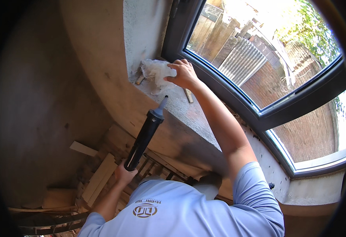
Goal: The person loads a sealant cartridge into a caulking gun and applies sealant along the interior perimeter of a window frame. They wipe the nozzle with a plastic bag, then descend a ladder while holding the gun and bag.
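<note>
My left hand (124, 173) is wrapped around the lower end of a black caulking gun (144, 136), which tilts up toward the sill. Its pale tapered nozzle (163, 104) has a dark tip, close to the front edge of the rough concrete windowsill (189, 111). On the far end of the sill lies a crumpled clear plastic bag (155, 73). My right hand (184, 73) has its curled fingers and thumb around the bag's right side, and part of the grip is hidden.
A dark-framed window (256, 114) runs along the right of the sill. Small wood pieces, one a short wooden strip (188, 95), lie near the bag. Down at the lower left are boards (98, 179) and a slatted wooden rack (154, 168). A plastered wall (98, 51) rises at left.
</note>
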A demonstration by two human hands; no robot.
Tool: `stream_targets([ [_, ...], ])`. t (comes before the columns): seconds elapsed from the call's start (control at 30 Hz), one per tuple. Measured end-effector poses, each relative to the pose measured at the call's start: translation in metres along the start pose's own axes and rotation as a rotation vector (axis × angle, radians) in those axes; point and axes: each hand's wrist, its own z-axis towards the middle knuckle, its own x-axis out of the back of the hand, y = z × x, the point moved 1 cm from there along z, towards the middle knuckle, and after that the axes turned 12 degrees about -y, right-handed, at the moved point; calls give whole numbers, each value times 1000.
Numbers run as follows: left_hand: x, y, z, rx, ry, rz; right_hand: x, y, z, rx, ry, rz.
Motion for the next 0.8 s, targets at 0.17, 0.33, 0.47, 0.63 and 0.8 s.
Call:
stream_targets([
  [0.17,4,-8,-4,87,-20,-14,-10,21,-9,-30,-73,1],
  [0.33,8,-5,2,144,-54,-40,1,9,-40,140,119,126],
  [0.47,15,6,8,191,-109,14,15,-22,-60,397,133,140],
  [0.63,25,20,10,165,-155,35,26,-54,-69,516,39,63],
  [0.8,26,17,10,122,-155,57,29,-58,-70,566,-111,-148],
])
